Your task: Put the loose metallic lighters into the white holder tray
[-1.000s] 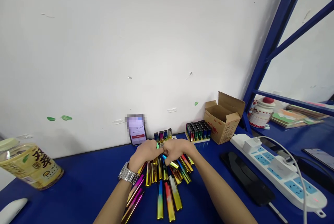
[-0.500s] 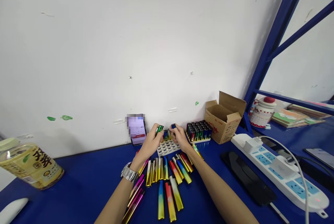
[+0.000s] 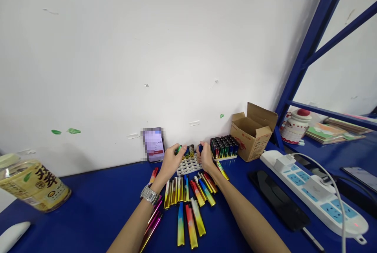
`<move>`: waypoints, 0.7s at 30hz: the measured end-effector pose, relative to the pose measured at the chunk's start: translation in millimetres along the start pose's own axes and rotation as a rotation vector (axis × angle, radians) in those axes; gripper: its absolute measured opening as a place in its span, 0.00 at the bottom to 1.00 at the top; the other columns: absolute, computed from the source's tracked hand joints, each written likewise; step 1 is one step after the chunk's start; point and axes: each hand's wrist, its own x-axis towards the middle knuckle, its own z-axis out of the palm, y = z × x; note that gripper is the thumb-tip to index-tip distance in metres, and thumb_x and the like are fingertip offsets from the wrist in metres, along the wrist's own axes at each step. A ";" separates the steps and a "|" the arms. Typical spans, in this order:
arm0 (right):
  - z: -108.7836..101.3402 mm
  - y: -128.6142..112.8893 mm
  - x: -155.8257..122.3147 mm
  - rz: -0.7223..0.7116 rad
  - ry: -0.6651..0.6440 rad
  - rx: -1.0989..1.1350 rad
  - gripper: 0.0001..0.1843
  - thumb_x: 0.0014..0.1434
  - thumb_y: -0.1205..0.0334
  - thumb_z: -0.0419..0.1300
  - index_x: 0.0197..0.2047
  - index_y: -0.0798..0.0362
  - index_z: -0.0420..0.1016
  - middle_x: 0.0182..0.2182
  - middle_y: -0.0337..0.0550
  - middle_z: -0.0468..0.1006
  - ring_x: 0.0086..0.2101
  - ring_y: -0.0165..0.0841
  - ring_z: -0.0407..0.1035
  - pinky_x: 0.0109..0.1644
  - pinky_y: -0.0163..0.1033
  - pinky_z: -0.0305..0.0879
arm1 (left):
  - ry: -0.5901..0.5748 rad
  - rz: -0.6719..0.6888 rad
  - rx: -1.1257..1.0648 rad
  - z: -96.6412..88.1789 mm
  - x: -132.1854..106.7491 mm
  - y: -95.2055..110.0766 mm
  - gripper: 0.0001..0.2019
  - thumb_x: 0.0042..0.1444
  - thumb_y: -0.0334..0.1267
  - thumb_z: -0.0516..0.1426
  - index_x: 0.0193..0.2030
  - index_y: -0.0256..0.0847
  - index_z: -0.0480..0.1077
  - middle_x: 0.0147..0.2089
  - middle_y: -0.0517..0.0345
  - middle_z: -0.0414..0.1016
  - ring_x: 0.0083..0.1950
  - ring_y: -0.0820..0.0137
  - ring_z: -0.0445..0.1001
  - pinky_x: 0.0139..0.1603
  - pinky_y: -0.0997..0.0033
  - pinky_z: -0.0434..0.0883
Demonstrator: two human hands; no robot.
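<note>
Two hands work over a white slotted tray (image 3: 188, 165) at the back of the blue table (image 3: 88, 209): the left hand (image 3: 172, 161) pinches a green lighter (image 3: 178, 149) and the right hand (image 3: 205, 156) pinches a blue lighter (image 3: 200, 147), both at the tray's far edge; loose metallic lighters (image 3: 188, 198) lie fanned just in front, with a filled tray of lighters (image 3: 224, 148) just right

Phone (image 3: 153, 145) screen: "40"; yellow jar (image 3: 33, 184) label: large Chinese characters, first reads "双"
</note>
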 end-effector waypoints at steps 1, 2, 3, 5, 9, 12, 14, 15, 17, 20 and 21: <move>0.3 -1.1 -0.8 0.034 0.004 0.010 0.22 0.60 0.49 0.39 0.16 0.47 0.50 0.08 0.30 0.45 0.10 0.24 0.38 0.13 0.32 0.36 | 0.004 0.001 0.011 0.1 -0.4 0.6 0.21 0.53 0.55 0.52 0.21 0.44 0.51 0.14 0.72 0.45 0.16 0.78 0.49 0.17 0.76 0.48; 0.5 -2.2 -1.6 0.068 0.014 0.022 0.22 0.60 0.50 0.39 0.16 0.47 0.50 0.08 0.30 0.45 0.10 0.24 0.38 0.13 0.32 0.36 | 0.007 0.002 0.023 0.1 -0.7 1.2 0.21 0.54 0.55 0.52 0.21 0.44 0.51 0.14 0.72 0.45 0.15 0.78 0.49 0.17 0.76 0.48; 0.7 -3.2 -2.2 0.094 0.026 0.033 0.22 0.59 0.51 0.40 0.16 0.47 0.50 0.08 0.30 0.45 0.10 0.24 0.38 0.13 0.32 0.35 | 0.010 0.001 0.035 0.2 -1.0 1.7 0.21 0.54 0.54 0.52 0.21 0.44 0.51 0.14 0.72 0.45 0.15 0.78 0.49 0.18 0.76 0.48; 1.0 -4.6 -3.2 0.117 0.052 0.047 0.22 0.60 0.51 0.42 0.16 0.48 0.50 0.09 0.30 0.47 0.10 0.24 0.38 0.14 0.32 0.35 | 0.016 -0.002 0.062 0.3 -1.3 2.1 0.20 0.55 0.53 0.51 0.20 0.44 0.51 0.13 0.72 0.45 0.15 0.78 0.49 0.18 0.75 0.48; 1.0 -6.5 -4.8 0.155 0.045 0.078 0.25 0.61 0.48 0.41 0.15 0.48 0.51 0.08 0.29 0.45 0.10 0.23 0.37 0.14 0.32 0.35 | 0.022 -0.022 0.116 0.3 -1.7 1.7 0.17 0.54 0.50 0.51 0.22 0.44 0.52 0.14 0.72 0.47 0.15 0.78 0.50 0.19 0.76 0.49; 1.6 -8.4 -6.0 0.185 0.040 0.119 0.26 0.62 0.48 0.41 0.15 0.49 0.53 0.08 0.29 0.45 0.10 0.23 0.37 0.14 0.32 0.35 | 0.062 -0.025 0.163 0.1 -3.4 2.8 0.08 0.52 0.43 0.51 0.31 0.44 0.54 0.16 0.73 0.52 0.17 0.76 0.53 0.21 0.76 0.51; 2.6 -10.0 -6.7 0.194 0.054 0.140 0.26 0.63 0.50 0.42 0.15 0.50 0.54 0.07 0.29 0.46 0.10 0.23 0.38 0.14 0.32 0.35 | 0.081 -0.022 0.192 -0.1 -4.9 4.3 0.08 0.52 0.41 0.51 0.34 0.45 0.53 0.16 0.74 0.53 0.18 0.75 0.54 0.23 0.76 0.51; 3.1 -10.9 -6.9 0.197 0.058 0.145 0.27 0.63 0.51 0.42 0.15 0.50 0.54 0.07 0.30 0.46 0.10 0.23 0.38 0.14 0.32 0.34 | 0.086 -0.023 0.202 -0.1 -5.5 5.1 0.08 0.53 0.41 0.51 0.35 0.45 0.52 0.16 0.75 0.51 0.18 0.75 0.54 0.23 0.76 0.51; 3.6 -12.7 -7.3 0.202 0.055 0.155 0.28 0.63 0.51 0.42 0.14 0.50 0.54 0.07 0.30 0.46 0.09 0.23 0.38 0.14 0.32 0.34 | 0.101 -0.023 0.213 0.2 -6.5 6.7 0.10 0.55 0.44 0.50 0.37 0.45 0.52 0.16 0.75 0.49 0.19 0.73 0.54 0.24 0.75 0.51; 2.9 -14.5 -8.0 0.197 0.034 0.161 0.29 0.64 0.49 0.41 0.13 0.50 0.54 0.06 0.30 0.44 0.09 0.23 0.38 0.14 0.32 0.34 | 0.118 -0.018 0.228 0.7 -7.1 9.0 0.12 0.54 0.46 0.51 0.38 0.45 0.51 0.18 0.75 0.50 0.20 0.71 0.57 0.25 0.74 0.52; 2.4 -14.4 -8.1 0.192 0.026 0.162 0.29 0.64 0.49 0.41 0.13 0.50 0.54 0.06 0.29 0.44 0.09 0.23 0.37 0.14 0.32 0.34 | 0.114 -0.020 0.236 0.8 -7.3 9.7 0.12 0.54 0.45 0.51 0.38 0.45 0.50 0.18 0.74 0.51 0.20 0.71 0.58 0.26 0.73 0.53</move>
